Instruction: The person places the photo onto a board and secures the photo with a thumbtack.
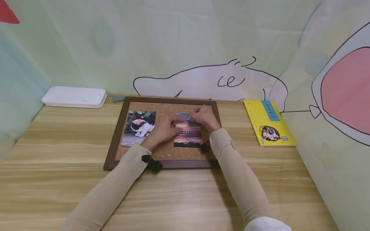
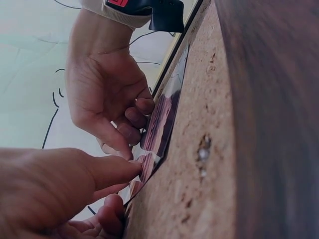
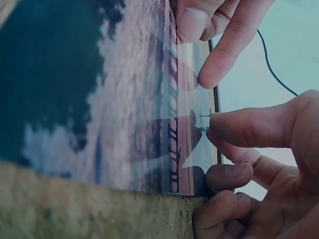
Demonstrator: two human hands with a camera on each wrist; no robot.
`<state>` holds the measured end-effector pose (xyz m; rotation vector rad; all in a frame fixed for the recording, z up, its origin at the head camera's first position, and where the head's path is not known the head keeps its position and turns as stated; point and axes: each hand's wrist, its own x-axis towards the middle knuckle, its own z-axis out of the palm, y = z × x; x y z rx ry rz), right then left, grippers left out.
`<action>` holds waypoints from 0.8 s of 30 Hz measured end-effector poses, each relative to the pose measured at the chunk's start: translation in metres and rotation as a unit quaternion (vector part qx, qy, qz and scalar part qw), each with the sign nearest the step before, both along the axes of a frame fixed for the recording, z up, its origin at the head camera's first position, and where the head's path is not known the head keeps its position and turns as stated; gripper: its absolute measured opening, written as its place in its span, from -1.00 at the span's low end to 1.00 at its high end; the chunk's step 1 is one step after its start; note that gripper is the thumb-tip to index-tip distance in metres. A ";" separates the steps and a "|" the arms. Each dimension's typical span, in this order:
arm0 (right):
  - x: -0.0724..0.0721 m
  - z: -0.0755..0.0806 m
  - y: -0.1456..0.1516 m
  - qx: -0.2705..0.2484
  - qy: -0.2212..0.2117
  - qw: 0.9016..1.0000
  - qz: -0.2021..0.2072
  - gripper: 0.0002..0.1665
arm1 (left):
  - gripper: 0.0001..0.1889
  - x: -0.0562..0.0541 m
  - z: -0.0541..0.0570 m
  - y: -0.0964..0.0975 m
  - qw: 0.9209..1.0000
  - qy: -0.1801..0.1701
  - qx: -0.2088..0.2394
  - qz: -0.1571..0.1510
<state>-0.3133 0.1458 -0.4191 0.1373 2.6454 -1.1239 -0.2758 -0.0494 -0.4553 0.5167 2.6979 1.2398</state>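
Observation:
A sunset photo (image 1: 188,139) lies on the cork board (image 1: 164,150), its glossy surface reflecting my fingers in the right wrist view. My right hand (image 1: 202,116) pinches a pin (image 3: 203,116) between thumb and index finger near the photo's top edge. The bare needle points at the photo; the pin's head is hidden by the fingertips. Extended fingers of my left hand (image 1: 167,129) press on the photo's left part, with the thumb (image 2: 117,172) on its surface. To the left of that hand, a cat photo (image 1: 138,128) lies on the same board.
A brown wooden frame (image 1: 185,164) edges the board on the table (image 1: 179,199). At the back left are a white case (image 1: 74,97) and a small grey block (image 1: 117,98). A yellow book (image 1: 268,125) lies to the right. A printed curtain (image 1: 173,41) stands behind.

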 end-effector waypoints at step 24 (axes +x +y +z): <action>0.014 0.008 0.028 -0.009 0.078 0.995 0.061 -0.69 | -0.48 0.015 0.025 -0.013 0.999 0.025 -0.023 -0.005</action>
